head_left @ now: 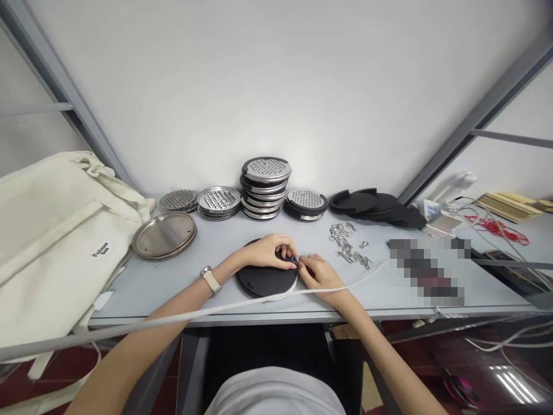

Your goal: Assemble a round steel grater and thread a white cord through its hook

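A round black disc (268, 279) with a silvery rim lies near the table's front edge. My left hand (272, 252) reaches over its top, fingers curled and closed at the disc's right edge. There, a small shiny clip (295, 260) shows between my two hands, partly hidden by fingertips. From the right, my right hand (317, 272) pinches at the same spot. Loose metal clips (343, 239) lie in a pile right of my hands. Behind the disc stands a tall stack of round graters with black holders (265, 187).
Grater plates (219, 200), plain metal discs (164, 235), another grater stack (306, 202) and black holders (358, 203) line the back. A white cable (242, 305) crosses in front of my arms. A cream bag (64, 230) sits left; a charger (444, 222) sits right.
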`<act>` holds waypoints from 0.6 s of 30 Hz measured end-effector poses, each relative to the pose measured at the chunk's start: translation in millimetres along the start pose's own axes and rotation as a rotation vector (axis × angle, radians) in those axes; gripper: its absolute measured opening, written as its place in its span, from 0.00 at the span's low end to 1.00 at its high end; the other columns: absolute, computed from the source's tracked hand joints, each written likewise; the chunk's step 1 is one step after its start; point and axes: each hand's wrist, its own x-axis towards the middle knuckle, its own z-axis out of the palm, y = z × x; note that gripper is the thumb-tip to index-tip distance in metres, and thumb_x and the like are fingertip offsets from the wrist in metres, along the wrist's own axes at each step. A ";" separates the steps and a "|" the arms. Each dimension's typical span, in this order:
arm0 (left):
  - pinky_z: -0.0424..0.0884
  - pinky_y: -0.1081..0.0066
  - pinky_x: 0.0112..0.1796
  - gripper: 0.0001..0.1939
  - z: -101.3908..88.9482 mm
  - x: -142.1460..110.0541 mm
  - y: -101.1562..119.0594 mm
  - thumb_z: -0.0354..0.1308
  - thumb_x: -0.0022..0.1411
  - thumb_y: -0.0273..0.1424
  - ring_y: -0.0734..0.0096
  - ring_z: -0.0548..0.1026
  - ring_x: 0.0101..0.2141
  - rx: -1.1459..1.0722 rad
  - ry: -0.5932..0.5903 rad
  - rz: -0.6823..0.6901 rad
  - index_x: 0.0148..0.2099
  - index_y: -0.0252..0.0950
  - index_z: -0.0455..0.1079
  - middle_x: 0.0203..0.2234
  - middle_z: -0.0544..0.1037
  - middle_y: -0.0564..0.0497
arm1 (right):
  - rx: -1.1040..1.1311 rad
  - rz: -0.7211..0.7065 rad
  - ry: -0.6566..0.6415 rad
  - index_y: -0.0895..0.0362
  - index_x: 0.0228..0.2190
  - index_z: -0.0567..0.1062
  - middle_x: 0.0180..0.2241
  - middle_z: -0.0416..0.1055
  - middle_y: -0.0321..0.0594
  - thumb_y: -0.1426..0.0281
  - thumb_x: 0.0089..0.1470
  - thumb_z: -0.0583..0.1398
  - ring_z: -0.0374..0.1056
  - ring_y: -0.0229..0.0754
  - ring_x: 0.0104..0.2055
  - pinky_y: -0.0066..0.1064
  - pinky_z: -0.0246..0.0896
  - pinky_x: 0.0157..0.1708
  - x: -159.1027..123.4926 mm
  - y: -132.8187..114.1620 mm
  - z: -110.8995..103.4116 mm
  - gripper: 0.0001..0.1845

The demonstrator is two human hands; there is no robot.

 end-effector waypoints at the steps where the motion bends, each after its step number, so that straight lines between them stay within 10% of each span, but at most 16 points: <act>1: 0.66 0.76 0.31 0.12 0.1 -0.1 0.1 0.63 0.49 0.30 0.77 0.68 0.29 -0.002 0.000 -0.001 0.37 0.31 0.70 0.27 0.71 0.52 | 0.000 0.002 0.000 0.55 0.21 0.62 0.20 0.60 0.35 0.73 0.59 0.47 0.57 0.39 0.26 0.30 0.51 0.30 0.1 -0.3 -0.3 0.15; 18: 0.66 0.76 0.31 0.12 0.7 0.1 0.3 0.63 0.49 0.30 0.77 0.68 0.29 -0.008 -0.002 -0.015 0.37 0.31 0.70 0.28 0.71 0.52 | -0.010 -0.002 0.001 0.55 0.22 0.62 0.20 0.62 0.35 0.72 0.59 0.48 0.58 0.39 0.26 0.30 0.52 0.31 -0.3 2.8 2.4 0.14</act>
